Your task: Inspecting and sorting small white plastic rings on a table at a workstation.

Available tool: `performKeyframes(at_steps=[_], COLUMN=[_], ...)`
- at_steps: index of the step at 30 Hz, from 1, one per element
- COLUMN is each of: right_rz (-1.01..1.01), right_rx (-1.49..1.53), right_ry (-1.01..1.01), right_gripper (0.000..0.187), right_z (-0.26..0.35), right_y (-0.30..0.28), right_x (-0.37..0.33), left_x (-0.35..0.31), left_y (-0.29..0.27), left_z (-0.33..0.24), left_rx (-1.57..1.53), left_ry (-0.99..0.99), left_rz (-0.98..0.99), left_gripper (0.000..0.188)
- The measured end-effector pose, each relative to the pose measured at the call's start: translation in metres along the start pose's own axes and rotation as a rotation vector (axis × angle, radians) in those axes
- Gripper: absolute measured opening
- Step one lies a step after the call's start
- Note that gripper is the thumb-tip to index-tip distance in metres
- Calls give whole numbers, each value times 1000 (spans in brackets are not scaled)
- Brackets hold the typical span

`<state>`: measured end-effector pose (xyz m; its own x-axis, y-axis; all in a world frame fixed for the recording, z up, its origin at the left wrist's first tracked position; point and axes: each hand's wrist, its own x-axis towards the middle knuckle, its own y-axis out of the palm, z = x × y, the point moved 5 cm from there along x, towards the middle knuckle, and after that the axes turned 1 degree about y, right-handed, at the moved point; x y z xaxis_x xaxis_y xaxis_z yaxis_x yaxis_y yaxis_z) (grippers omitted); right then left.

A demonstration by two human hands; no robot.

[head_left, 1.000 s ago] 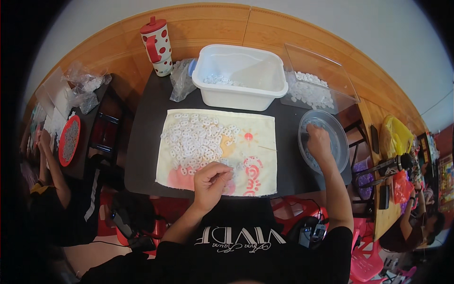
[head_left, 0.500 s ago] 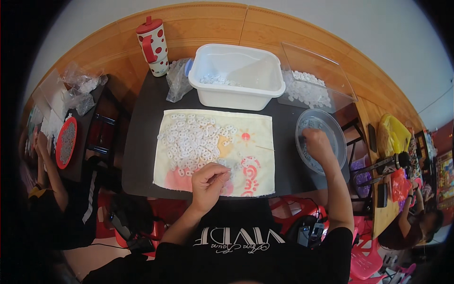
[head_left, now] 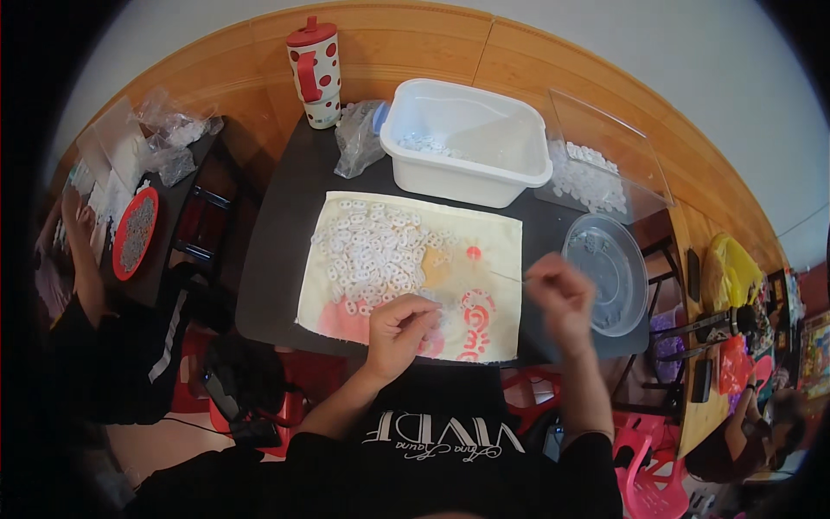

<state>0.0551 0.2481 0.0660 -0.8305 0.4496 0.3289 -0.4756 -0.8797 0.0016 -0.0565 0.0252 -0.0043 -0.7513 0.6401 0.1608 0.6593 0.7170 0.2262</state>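
My left hand point(head_left: 398, 339) is over the lower middle of a cream printed cloth point(head_left: 506, 238). Its thumb and forefinger pinch a small pale piece point(head_left: 443, 315), too small to make out. Beside it on the cloth lies a heap of white plastic pieces point(head_left: 372, 255), each with two round holes. My right hand point(head_left: 562, 298) hovers by the cloth's right edge, between the cloth and a round clear dish point(head_left: 635, 298). Its fingers are drawn together but smeared by motion, so anything in them is hidden. A thin stick point(head_left: 506, 276) lies on the cloth near those fingertips.
Behind the cloth stands a white tub point(head_left: 462, 177) with small pieces inside. A clear plastic bag point(head_left: 359, 143) and a spotted tumbler point(head_left: 322, 108) are left of it. To its right, white discs point(head_left: 588, 186) lie by a clear lid point(head_left: 605, 130). Other people sit at both sides.
My right hand has come out of the round dish and moved left toward the cloth. My left hand keeps its pinch over the cloth. The whole view has shifted slightly.
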Motion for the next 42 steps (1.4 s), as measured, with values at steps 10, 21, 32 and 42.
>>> performKeyframes(at_steps=[10,21,32,42], right_rz=[23,30,5,-51], right_rx=[18,-211,-306,-419], right_ry=[-10,-188,-219,-31], right_gripper=[16,15,17,12], right_z=[-35,-21,-19,-16], right_y=[95,104,112,59], right_x=[-24,-23,-30,-18], left_x=[-2,-4,-7,-4], left_y=[-2,-3,-5,-8], left_z=[4,0,0,5], left_rx=[-33,-42,-11,-92], left_ry=[69,77,127,100], left_rz=[-8,-28,-58,-119], left_gripper=[13,10,7,6])
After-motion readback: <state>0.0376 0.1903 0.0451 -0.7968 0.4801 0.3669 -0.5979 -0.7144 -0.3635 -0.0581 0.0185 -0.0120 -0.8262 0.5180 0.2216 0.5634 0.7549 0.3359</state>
